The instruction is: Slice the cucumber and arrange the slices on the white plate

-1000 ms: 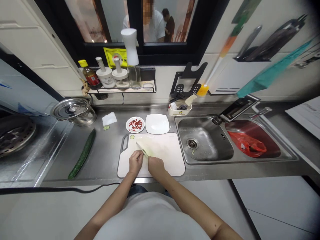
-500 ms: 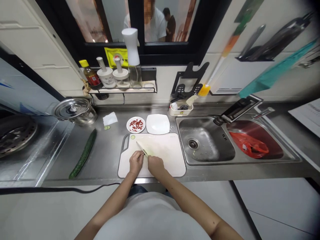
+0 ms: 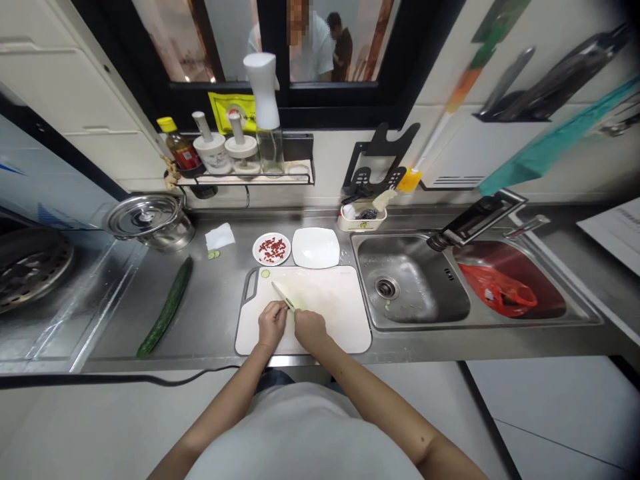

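My right hand (image 3: pixel 310 329) is closed around the handle of a knife (image 3: pixel 279 290). Its blade slants up and to the left over a white cutting board (image 3: pixel 345 320). Beside the blade, my left hand (image 3: pixel 272 323) has its fingers pinched together; what they hold is hidden, though a dark green speck shows at the fingertips. One round cucumber slice (image 3: pixel 265 273) lies at the board's upper left corner. Behind the board stand a small plate of chopped red pieces (image 3: pixel 273 249) and a plain white plate (image 3: pixel 315 248).
A whole cucumber (image 3: pixel 166 307) lies on the steel counter to the left. Behind it are cucumber slices (image 3: pixel 213 254), a white tissue (image 3: pixel 220 236) and a lidded pot (image 3: pixel 149 223). On the right is a double sink (image 3: pixel 420 293) with a red plastic bag (image 3: pixel 500 293).
Both hands and the knife stay in almost the same place. The view has shifted very slightly; nothing has been taken up or let go.
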### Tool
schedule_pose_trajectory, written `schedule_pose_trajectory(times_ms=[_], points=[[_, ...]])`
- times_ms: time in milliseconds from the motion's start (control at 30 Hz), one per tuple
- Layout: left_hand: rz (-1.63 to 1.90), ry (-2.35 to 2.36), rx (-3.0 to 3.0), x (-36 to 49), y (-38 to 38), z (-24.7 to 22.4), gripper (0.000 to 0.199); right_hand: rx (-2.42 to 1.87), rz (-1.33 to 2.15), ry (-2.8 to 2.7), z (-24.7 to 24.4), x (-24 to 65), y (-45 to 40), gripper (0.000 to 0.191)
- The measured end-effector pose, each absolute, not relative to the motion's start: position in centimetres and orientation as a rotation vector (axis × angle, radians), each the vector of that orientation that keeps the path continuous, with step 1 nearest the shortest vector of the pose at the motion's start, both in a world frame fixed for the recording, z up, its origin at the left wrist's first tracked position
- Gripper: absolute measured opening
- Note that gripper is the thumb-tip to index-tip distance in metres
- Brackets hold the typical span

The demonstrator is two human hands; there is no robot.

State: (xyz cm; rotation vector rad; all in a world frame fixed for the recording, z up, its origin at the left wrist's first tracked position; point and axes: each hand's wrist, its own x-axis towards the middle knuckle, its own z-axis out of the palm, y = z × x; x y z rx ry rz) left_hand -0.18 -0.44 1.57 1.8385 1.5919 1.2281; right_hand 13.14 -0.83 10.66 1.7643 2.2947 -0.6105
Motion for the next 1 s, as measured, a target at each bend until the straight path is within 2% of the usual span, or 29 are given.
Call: schedule_pose_trajectory(times_ms=[1000], points=[[1.214, 1.589, 1.837, -0.2, -0.3, 1.2, 0.019, 1.76, -0.644, 2.298, 9.7, 13.4, 0.2, 0.03]])
